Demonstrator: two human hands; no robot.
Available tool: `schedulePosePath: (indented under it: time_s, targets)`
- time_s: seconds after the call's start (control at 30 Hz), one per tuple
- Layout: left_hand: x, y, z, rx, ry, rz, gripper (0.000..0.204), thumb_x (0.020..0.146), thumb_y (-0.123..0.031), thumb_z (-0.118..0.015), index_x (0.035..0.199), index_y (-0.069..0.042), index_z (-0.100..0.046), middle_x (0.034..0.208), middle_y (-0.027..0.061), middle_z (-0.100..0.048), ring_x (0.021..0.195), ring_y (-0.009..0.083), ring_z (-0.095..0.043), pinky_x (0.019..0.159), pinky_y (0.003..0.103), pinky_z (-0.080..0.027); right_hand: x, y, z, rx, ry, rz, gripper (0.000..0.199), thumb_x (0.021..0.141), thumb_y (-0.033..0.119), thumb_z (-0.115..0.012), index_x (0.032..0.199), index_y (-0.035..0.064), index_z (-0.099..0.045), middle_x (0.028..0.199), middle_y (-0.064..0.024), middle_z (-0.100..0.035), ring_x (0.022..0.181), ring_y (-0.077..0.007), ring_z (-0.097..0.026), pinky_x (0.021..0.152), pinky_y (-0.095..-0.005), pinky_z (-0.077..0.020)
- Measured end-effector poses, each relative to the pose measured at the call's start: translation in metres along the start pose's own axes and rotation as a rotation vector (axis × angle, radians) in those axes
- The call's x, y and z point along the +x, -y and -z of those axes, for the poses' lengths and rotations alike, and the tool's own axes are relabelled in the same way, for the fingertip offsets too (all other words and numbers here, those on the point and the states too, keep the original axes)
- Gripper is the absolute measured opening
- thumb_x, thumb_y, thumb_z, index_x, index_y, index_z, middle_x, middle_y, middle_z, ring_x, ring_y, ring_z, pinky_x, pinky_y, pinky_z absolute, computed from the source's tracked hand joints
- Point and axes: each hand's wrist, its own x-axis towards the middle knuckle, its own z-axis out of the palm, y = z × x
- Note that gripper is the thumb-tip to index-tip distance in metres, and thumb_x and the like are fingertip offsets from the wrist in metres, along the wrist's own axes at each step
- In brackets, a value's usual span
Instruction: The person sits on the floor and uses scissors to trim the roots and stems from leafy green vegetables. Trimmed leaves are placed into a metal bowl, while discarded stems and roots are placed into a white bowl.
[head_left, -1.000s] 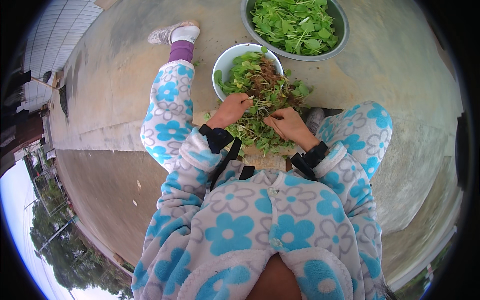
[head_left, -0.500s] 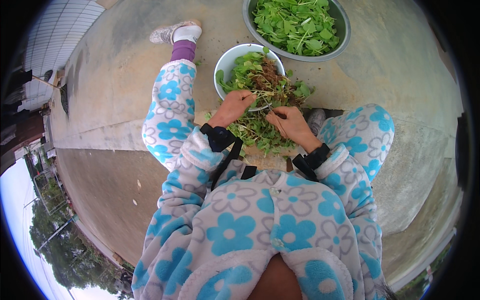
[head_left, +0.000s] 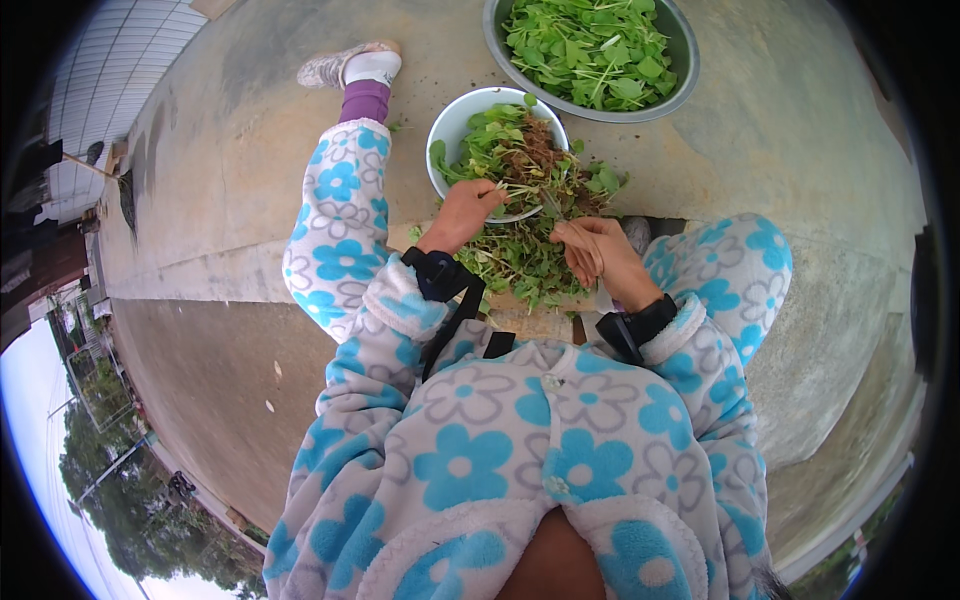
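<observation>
My left hand (head_left: pixel 468 212) is closed in a pinch on the pale stems of a leafy green (head_left: pixel 515 192), at the near rim of a light-coloured bowl (head_left: pixel 434 150). Leafy plants with brown, soil-coloured roots (head_left: pixel 543 158) fill that bowl and spill over its right side. Lower and to the right, my right hand (head_left: pixel 598 255) has its fingers bent together beside a heap of loose greens and stems (head_left: pixel 515 265). What lies in its fingers, if anything, is hidden.
A large grey metal basin (head_left: pixel 688 85) holding bright green leaves (head_left: pixel 595 55) stands beyond the bowl on the concrete floor (head_left: pixel 240 130). My left leg (head_left: pixel 340 215) stretches out to the left; my right knee (head_left: pixel 735 260) is bent close to the right hand.
My right hand has drawn slightly right and toward me, away from the left hand, and turned. The thin object at its fingers no longer shows clearly. My left hand has barely moved.
</observation>
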Motion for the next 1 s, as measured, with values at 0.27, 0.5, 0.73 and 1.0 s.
schedulePosePath:
  time_s: [0.27,0.5,0.73,1.0]
  targets:
    - [-0.010,-0.010,-0.009,0.032,0.017,-0.028,0.025,0.095,-0.021,-0.065,0.096,0.003,-0.071,0.072,0.0002,-0.058,0.069,0.0090,-0.048,0.064,0.029,-0.041,0.009,-0.010,-0.012,0.062,0.044,-0.054,0.043,0.093,0.041,-0.070,0.092,-0.0013,-0.065,0.056,-0.0038,-0.053,0.040,-0.0127,-0.048,0.039,-0.0287,-0.0332]
    - [-0.018,-0.020,0.000,0.066,-0.043,-0.088,0.025,0.096,-0.022,-0.065,0.097,0.003,-0.072,0.074,-0.0012,-0.059,0.070,0.0074,-0.047,0.064,0.028,-0.040,0.008,-0.007,-0.012,-0.062,-0.035,-0.027,0.043,0.094,0.039,-0.070,0.098,-0.0045,-0.066,0.057,-0.0032,-0.053,0.042,-0.0115,-0.046,0.041,-0.0293,-0.0334]
    - [-0.017,-0.039,0.038,0.087,-0.149,-0.093,0.023,0.096,-0.021,-0.063,0.098,-0.001,-0.074,0.066,0.0034,-0.056,0.064,0.0103,-0.047,0.060,0.031,-0.040,0.000,0.007,-0.012,-0.268,0.051,0.037,0.042,0.097,0.040,-0.067,0.077,0.0051,-0.056,0.059,0.0009,-0.049,0.047,-0.0077,-0.046,0.044,-0.0264,-0.0346]
    - [-0.020,-0.027,0.007,-0.254,0.189,0.116,0.027,0.099,-0.024,-0.064,0.099,0.001,-0.071,0.082,-0.0038,-0.061,0.076,0.0058,-0.050,0.070,0.024,-0.043,0.001,0.003,-0.011,-0.238,0.053,0.033,0.038,0.096,0.038,-0.069,0.088,0.0010,-0.063,0.059,0.0002,-0.051,0.046,-0.0081,-0.046,0.043,-0.0269,-0.0344]
